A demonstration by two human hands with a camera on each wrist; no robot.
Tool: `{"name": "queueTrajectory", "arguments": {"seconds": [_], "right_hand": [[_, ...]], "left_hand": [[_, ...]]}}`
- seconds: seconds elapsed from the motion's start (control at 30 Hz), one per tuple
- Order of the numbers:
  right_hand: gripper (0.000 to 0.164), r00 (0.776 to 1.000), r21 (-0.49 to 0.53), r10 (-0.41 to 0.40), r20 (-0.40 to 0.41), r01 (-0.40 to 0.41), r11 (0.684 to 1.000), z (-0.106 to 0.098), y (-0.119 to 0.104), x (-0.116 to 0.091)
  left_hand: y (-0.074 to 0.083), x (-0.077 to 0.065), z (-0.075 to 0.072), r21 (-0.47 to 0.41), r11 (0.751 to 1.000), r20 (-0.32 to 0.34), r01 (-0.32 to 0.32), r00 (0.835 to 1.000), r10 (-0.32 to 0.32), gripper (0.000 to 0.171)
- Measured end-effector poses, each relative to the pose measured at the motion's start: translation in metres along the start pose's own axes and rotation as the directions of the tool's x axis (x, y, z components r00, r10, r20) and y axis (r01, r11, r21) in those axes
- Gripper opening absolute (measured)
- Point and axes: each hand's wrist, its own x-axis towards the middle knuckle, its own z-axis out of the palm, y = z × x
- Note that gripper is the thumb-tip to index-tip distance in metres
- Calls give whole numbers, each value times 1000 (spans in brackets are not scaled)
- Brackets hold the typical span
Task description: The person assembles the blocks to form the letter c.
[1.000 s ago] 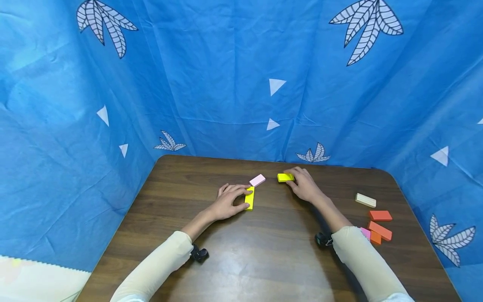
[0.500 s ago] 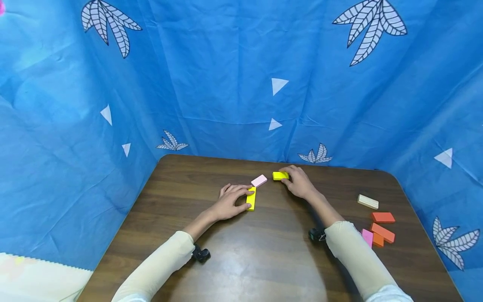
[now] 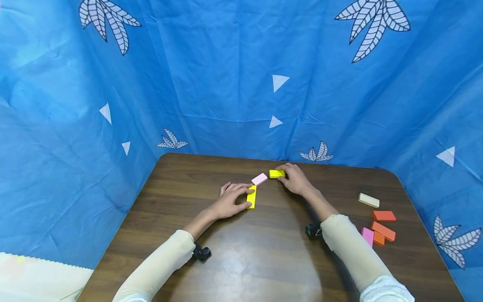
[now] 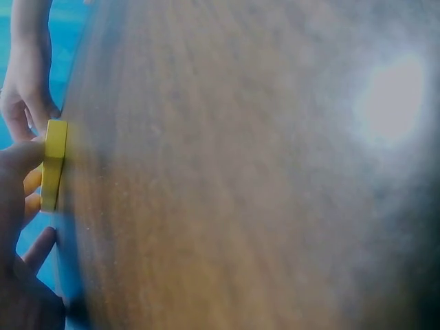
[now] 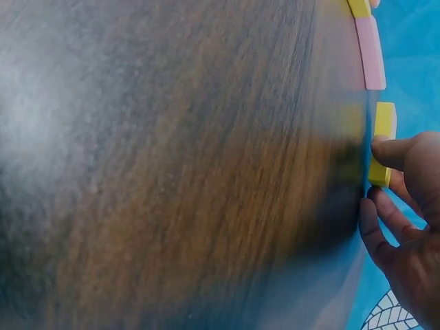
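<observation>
My left hand [image 3: 229,203] pinches a yellow block [image 3: 251,198] between thumb and fingers, on the table left of the right hand. A pale pink block [image 3: 259,179] lies slantwise at that block's far end; they seem to meet. In the head view, my right hand [image 3: 294,180] grips a second yellow block [image 3: 274,174] near the far edge, with a small gap between it and the pink one. The right wrist view shows the thumb pressed against this yellow block [image 5: 386,122] and the pink block [image 5: 371,53] beyond it.
Off to the right lie a cream block [image 3: 369,200], a red-orange block [image 3: 383,216], two orange blocks [image 3: 383,231] and a bright pink block [image 3: 367,236]. A blue curtain [image 3: 241,75] hangs behind the brown wooden table [image 3: 256,260].
My right hand has moved left with its yellow block, narrowing the gap to the pale pink one. The left hand stays on its block. The view has shifted slightly.
</observation>
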Motion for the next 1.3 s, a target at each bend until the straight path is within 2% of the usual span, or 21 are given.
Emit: {"name": "queueTrajectory", "arguments": {"seconds": [0.63, 1.0, 1.3], "right_hand": [[38, 1000, -19, -8, -2, 8, 1000, 3, -3, 7], [38, 1000, -7, -25, -16, 25, 1000, 6, 0, 9], [50, 1000, 33, -9, -4, 9, 999, 5, 3, 6]], "left_hand": [[0, 3, 0, 8, 1000, -1, 17, 1000, -17, 45], [1, 5, 0, -9, 1000, -23, -1, 1000, 1, 44], [0, 5, 0, -4, 1000, -12, 9, 1000, -9, 46]]}}
